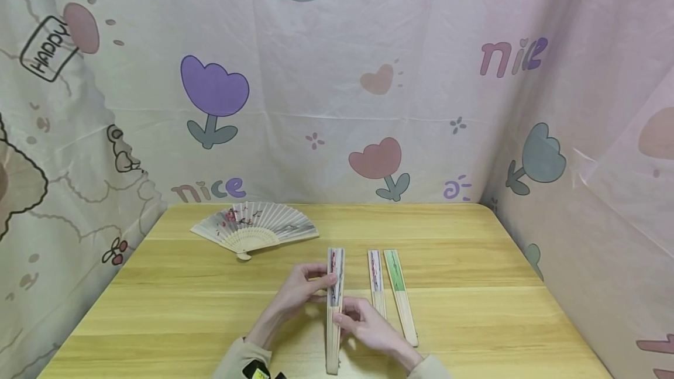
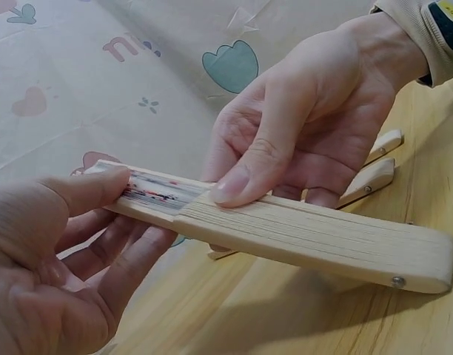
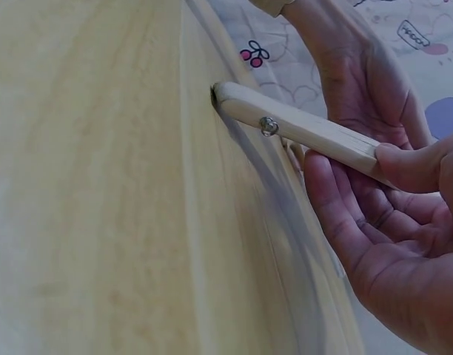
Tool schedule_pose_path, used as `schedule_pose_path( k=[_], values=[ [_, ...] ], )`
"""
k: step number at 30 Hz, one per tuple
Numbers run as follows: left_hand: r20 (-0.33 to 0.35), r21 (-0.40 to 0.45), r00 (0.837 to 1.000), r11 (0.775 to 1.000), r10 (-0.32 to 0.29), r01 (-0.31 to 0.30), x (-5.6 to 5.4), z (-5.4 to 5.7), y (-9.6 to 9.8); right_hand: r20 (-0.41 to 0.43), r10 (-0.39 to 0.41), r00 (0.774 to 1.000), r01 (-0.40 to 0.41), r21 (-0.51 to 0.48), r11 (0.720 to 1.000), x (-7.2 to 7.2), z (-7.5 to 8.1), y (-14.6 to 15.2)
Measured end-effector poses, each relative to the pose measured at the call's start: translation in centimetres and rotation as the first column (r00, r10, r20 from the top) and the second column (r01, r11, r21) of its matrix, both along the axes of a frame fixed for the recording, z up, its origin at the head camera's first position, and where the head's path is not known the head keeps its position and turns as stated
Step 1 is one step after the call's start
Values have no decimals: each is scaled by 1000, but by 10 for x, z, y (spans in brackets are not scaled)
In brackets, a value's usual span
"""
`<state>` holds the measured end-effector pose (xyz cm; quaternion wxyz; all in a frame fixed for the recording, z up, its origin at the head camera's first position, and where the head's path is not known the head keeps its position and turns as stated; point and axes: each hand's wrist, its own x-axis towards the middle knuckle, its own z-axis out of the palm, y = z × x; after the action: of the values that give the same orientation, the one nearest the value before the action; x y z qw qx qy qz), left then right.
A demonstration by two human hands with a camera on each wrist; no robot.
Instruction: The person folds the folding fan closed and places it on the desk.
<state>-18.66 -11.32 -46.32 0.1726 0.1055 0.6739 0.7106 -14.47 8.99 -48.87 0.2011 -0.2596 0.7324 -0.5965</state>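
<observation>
The left hand (image 1: 301, 290) holds the printed end of a folded fan (image 1: 334, 298) in a narrow grip, thumb on the printed face. The right hand (image 1: 367, 325) grips the same fan by its bare ribs. The folded fan (rivet end toward the person) is raised above the surface (image 1: 474, 268), roughly midway between its left and right edges. A white fan (image 1: 375, 274) and a green fan (image 1: 397, 279) lie closed to its right. An open fan (image 1: 258, 226) is spread near the far left corner.
</observation>
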Motion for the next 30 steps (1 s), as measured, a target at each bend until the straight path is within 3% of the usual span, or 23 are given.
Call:
schedule_pose_path(
  k=[4,13,30],
  values=[
    [-12,-1,1000,1000,-5,5,0,2,0,9,-12,1000,12,-5,1000,0,1,-2],
    [-28,4,998,998,58,-57,0,2,-1,-24,-161,987,161,-10,987,1,2,-6],
    [-18,11,998,998,66,-66,0,3,0,-10,-163,987,163,-53,985,1,2,-6]
  ],
)
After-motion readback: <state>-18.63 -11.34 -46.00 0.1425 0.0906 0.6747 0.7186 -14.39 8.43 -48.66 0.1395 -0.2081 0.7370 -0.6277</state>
